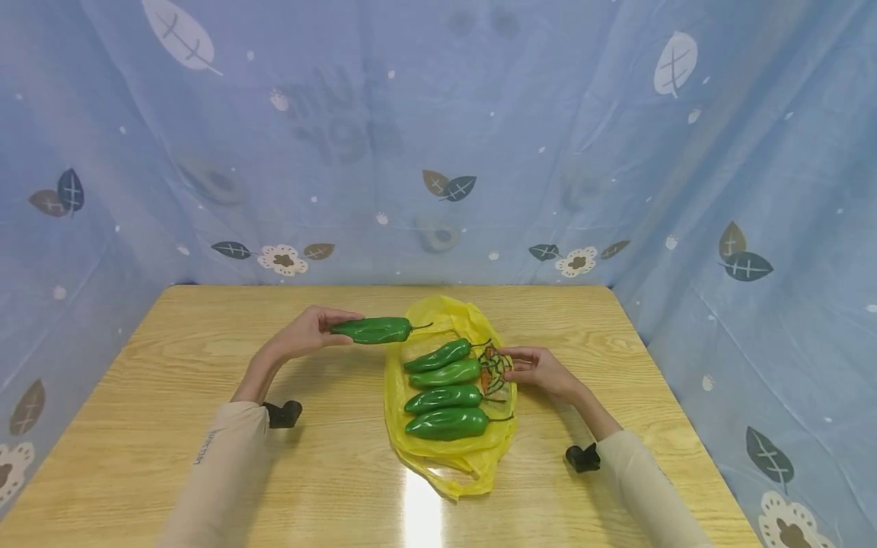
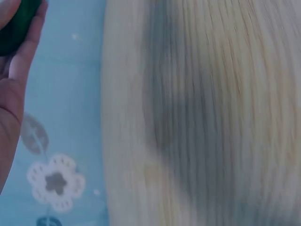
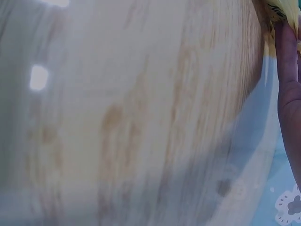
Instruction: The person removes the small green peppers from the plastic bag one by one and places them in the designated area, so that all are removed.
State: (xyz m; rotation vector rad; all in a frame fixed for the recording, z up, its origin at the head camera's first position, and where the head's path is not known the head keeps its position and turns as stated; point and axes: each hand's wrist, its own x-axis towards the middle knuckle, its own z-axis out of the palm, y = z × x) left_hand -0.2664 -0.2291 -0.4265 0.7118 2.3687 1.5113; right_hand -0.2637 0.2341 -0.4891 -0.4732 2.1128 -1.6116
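Note:
In the head view my left hand [image 1: 319,332] holds a green chili pepper [image 1: 375,330] by its blunt end, thumb below and fingers above, with the stem pointing right. The left wrist view shows only part of that pepper [image 2: 18,27] in the hand. Several more green peppers [image 1: 448,424] lie in a column on a flattened yellow plastic bag [image 1: 397,426]. At the bag's right edge, beside a printed orange and green patch [image 1: 490,367], my right hand [image 1: 544,371] pinches the plastic. Yellow plastic [image 3: 286,10] shows at its fingertips in the right wrist view.
The wooden table [image 1: 329,464] ends at a back edge against a blue patterned curtain [image 1: 384,137], which also hangs at both sides. Black wrist-worn devices [image 1: 284,415] stick out by the sleeves. The bag's handles [image 1: 452,487] trail toward the front.

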